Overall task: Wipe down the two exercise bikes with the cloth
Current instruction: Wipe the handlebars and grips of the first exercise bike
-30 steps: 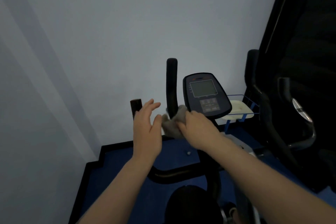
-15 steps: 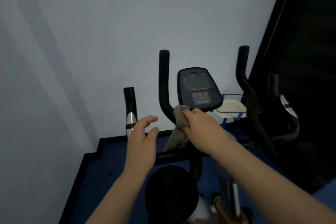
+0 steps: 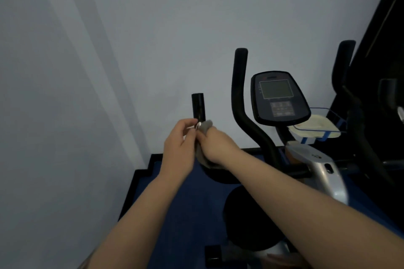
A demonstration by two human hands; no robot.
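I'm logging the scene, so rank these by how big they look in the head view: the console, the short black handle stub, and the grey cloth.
Largest to smallest as they look:
1. console
2. grey cloth, partly hidden by the hands, so its rank against the stub is unsure
3. short black handle stub

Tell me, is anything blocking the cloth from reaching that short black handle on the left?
Nothing visible does. The right hand already presses the cloth against the short handle, at its silver band; the left hand touches there too.

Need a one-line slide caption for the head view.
Right hand wipes the bike's short left handle with a grey cloth; left hand touches the handle beside it, console to the right.
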